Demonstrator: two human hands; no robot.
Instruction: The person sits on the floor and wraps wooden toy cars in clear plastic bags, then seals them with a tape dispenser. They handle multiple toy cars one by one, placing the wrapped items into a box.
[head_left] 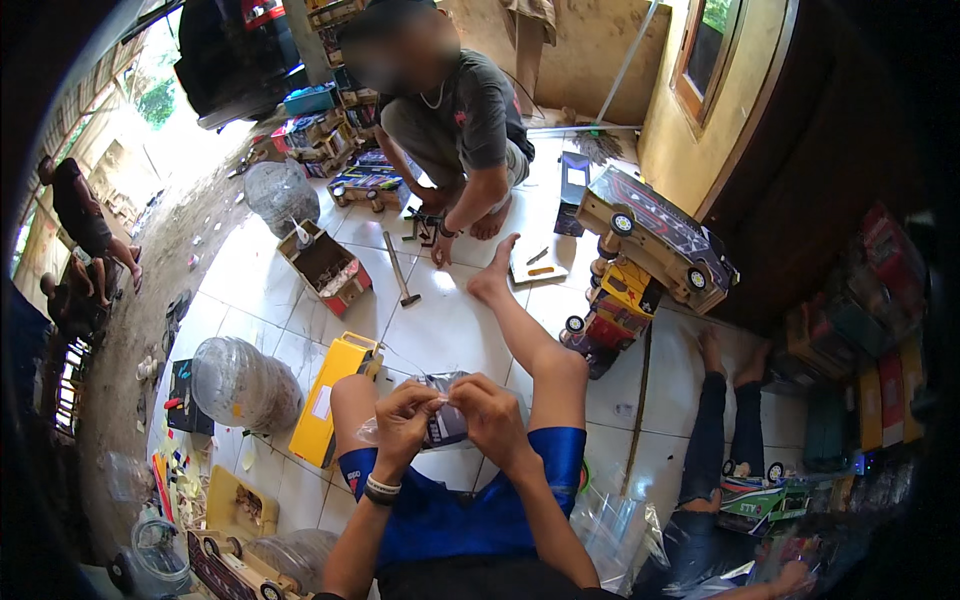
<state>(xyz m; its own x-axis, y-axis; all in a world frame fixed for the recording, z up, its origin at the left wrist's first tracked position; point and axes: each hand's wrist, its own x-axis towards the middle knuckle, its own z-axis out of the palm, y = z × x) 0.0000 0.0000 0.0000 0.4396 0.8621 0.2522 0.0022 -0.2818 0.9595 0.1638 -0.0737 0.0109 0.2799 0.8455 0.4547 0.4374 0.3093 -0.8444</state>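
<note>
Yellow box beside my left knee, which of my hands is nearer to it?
Left. Your left hand is to the right of the yellow box, apart from it; your right hand is farther right.

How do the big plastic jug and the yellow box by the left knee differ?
The plastic jug is rounded and ridged; the yellow box is long and straight-edged. The jug looks cloudy grey; the box is bright yellow with a white label. Both rest on the tiled floor.
</note>
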